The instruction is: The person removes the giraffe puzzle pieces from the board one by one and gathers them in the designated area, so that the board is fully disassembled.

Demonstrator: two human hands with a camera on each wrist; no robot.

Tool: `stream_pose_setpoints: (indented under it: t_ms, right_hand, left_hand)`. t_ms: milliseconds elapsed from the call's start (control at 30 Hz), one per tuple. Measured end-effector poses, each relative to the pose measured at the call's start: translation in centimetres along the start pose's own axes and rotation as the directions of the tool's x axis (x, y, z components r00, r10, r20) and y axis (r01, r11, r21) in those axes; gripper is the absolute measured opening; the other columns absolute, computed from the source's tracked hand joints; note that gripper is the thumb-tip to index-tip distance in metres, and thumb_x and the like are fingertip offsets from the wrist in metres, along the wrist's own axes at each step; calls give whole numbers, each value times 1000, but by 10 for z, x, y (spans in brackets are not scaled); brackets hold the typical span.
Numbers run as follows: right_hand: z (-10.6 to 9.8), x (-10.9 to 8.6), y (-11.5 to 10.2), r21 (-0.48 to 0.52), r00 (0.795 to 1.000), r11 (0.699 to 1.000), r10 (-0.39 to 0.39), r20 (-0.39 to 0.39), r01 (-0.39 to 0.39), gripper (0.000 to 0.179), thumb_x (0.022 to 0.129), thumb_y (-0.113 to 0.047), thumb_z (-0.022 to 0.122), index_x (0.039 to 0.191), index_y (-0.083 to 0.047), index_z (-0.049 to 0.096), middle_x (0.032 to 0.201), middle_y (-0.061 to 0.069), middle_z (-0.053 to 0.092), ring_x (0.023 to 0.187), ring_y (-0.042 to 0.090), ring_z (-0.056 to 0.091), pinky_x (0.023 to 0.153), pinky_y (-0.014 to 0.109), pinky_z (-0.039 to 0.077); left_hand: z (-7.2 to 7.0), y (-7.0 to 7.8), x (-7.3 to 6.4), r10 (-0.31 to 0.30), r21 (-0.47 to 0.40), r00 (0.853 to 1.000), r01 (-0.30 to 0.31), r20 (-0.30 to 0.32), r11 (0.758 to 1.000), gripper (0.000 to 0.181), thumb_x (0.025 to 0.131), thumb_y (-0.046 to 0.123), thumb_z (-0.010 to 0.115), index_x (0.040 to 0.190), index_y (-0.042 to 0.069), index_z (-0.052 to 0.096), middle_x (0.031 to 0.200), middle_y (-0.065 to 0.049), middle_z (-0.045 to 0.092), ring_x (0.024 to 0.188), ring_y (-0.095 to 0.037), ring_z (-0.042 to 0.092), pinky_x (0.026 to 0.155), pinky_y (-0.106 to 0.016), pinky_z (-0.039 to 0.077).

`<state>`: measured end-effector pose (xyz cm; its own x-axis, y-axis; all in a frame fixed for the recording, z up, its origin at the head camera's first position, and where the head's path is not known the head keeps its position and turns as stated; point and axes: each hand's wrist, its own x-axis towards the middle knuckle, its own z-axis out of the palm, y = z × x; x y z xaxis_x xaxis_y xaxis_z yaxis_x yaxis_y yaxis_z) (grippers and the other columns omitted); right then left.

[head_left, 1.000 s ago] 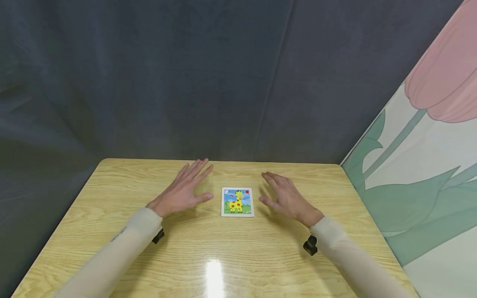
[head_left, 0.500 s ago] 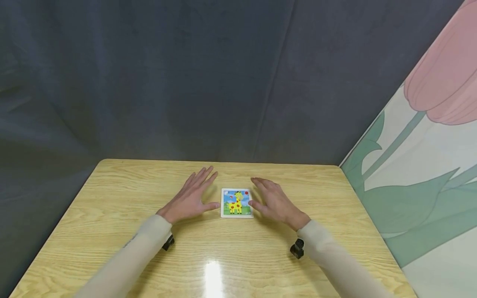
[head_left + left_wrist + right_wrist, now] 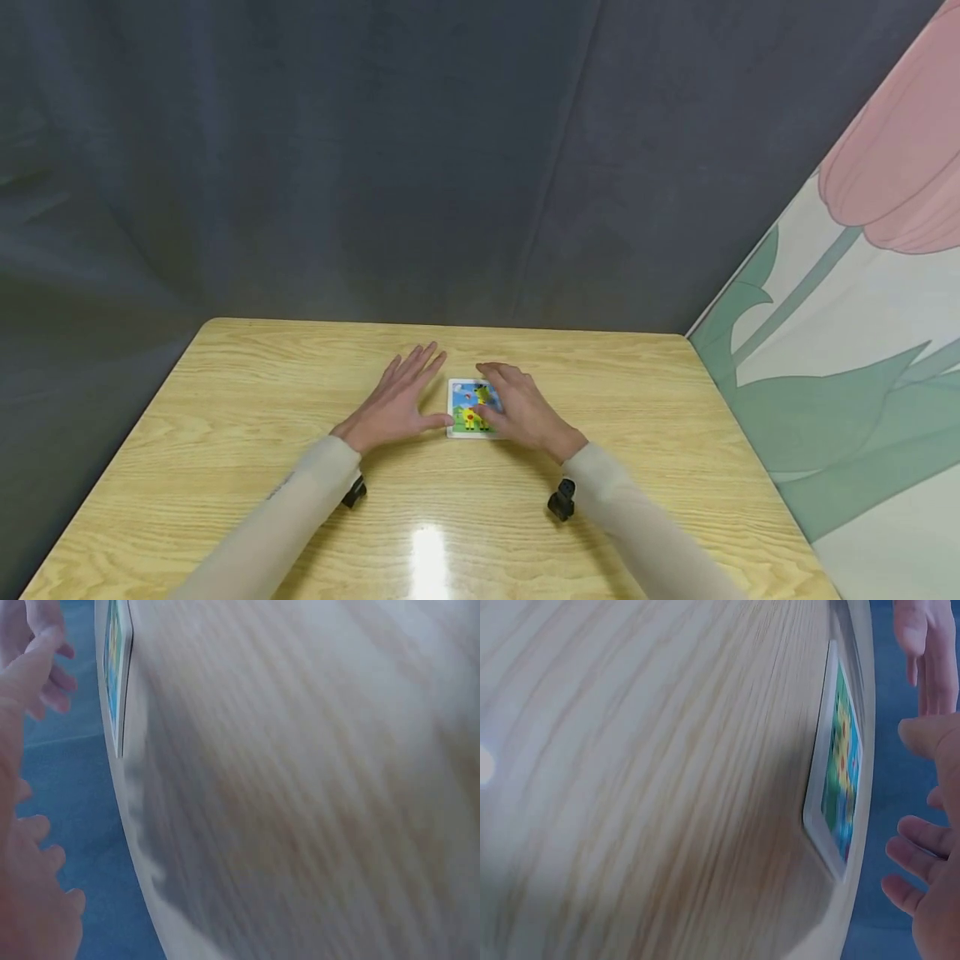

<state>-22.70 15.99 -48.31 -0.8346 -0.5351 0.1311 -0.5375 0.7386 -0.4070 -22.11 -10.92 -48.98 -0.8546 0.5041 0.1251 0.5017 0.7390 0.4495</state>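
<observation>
A small square picture puzzle (image 3: 462,408) with a white frame lies flat on the wooden table; it shows a yellow giraffe with red spots on a blue and green ground. My left hand (image 3: 393,406) hovers at its left side, fingers spread and thumb near the frame's left edge. Over its right part hangs my right hand (image 3: 522,410), hiding that side from the head view. In the right wrist view a gap shows between the puzzle (image 3: 842,761) and the right hand (image 3: 937,847). Neither hand holds anything.
The wooden table (image 3: 300,350) has rounded back corners and a bright glare spot near the front. Behind it hangs a dark curtain (image 3: 375,167). A wall with a painted pink tulip (image 3: 892,167) stands along the right. Each wrist carries a small black camera (image 3: 561,500).
Both hands have moved inward toward each other. The right hand has come in from the right and now covers part of the puzzle. The puzzle has stayed in place.
</observation>
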Motion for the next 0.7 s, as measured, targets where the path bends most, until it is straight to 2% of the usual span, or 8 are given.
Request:
stream_pose_setpoints:
  t_ms: [167,367,567,700]
  right_hand:
    - [9,9,-8,-10,1000,1000,-26,-11,25,65,103,-33,73,158,-6,51,153,15,58,141,37,55,117,58,44]
    - [14,13,-12,-10,1000,1000,-12,2,12,59,103,-29,73,155,-6,54,143,14,64,130,33,60,114,55,47]
    - [20,16,-11,0,1000,1000,-4,27,4,56,103,-26,73,152,-3,56,138,14,66,126,32,61,113,54,49]
    - [23,19,-10,-41,1000,999,3,30,-2,55,103,-27,73,151,-5,58,137,12,67,124,29,61,109,51,50]
  left_hand:
    - [5,2,0,3,-11,1000,-2,16,1000,110,94,61,75,173,13,16,182,-9,4,169,-40,9,135,-65,6]
    - [13,4,3,-25,-20,998,27,53,999,112,92,64,75,173,12,16,182,-12,7,169,-38,7,136,-63,6]
    - [20,7,5,-66,1,993,66,98,998,113,92,68,73,173,12,17,182,-13,6,170,-37,5,136,-62,5]
    - [23,9,6,-75,6,990,75,118,997,109,94,66,71,172,10,20,182,-12,10,170,-38,6,136,-64,6]
